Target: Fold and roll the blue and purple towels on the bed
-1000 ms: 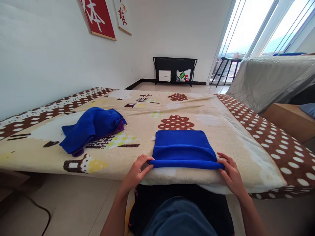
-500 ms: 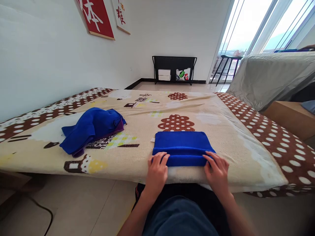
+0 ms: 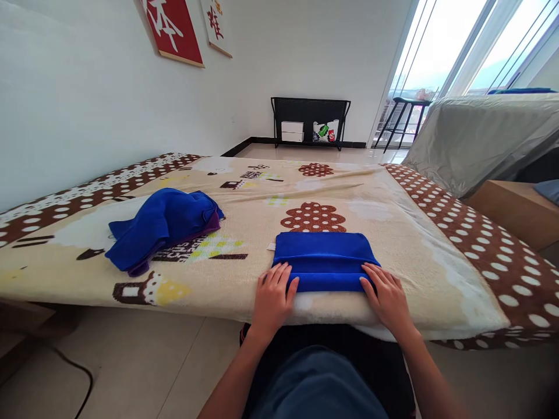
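A folded blue towel (image 3: 324, 261) lies flat near the front edge of the patterned bed blanket (image 3: 393, 233). My left hand (image 3: 273, 294) rests on the towel's near left corner, fingers stretched out flat. On the near right corner lies my right hand (image 3: 386, 295), its fingers also spread and pressing down. Neither hand grips anything. A loose heap of blue and purple cloths (image 3: 162, 227) sits further left on the blanket, out of reach of both hands.
The bed runs along a white wall at the left. Beyond it stand a black rack (image 3: 310, 123) with boxes and a stool (image 3: 404, 119) by the window. A grey-covered piece of furniture (image 3: 476, 137) and a wooden box (image 3: 515, 212) lie to the right.
The towel's near edge, pinched at both ends a second ago, was folded away from me. Both hands then let go and now lie flat on the folded towel's near corners.
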A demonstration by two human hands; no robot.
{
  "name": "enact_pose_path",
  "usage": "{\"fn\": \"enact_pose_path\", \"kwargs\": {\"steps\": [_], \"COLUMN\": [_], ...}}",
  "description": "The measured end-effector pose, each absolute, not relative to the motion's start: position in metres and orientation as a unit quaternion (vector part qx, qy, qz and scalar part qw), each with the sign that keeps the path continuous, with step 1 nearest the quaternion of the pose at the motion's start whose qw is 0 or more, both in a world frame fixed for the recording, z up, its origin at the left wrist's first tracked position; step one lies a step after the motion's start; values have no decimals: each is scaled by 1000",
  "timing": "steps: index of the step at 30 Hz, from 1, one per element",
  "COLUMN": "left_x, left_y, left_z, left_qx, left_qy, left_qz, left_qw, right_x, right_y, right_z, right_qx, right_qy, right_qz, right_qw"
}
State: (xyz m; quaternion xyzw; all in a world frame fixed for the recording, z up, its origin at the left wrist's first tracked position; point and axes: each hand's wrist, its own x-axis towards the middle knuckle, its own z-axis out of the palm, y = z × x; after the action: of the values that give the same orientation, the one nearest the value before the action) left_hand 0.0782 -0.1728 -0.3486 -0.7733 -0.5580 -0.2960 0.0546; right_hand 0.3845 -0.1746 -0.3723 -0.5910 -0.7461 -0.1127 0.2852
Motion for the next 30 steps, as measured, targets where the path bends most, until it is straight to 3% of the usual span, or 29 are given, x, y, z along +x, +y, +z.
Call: {"fn": "enact_pose_path", "kwargs": {"steps": [6,15,25,30], "left_x": [81,148,75,80], "left_y": [-180,-176,-161,-167], "left_z": [-349,-340,-345,-342], "left_qx": [-704,-822,-759,-732], "left_qy": [-626,-500,-592,-616], "left_qz": [-317,-273,-269,-282], "left_qw": [109,13,43,72], "right_x": [380,313,379,379], "right_y": [-182,-177,-163,-167], "right_z": [-377,-348,-367,-371], "right_qx": [-616,-524,-632,-659], "right_qy": [-706,-808,-721,-684], "right_qz": [-167,-79,-108,-158], "right_qw": [306,256,262,271]}}
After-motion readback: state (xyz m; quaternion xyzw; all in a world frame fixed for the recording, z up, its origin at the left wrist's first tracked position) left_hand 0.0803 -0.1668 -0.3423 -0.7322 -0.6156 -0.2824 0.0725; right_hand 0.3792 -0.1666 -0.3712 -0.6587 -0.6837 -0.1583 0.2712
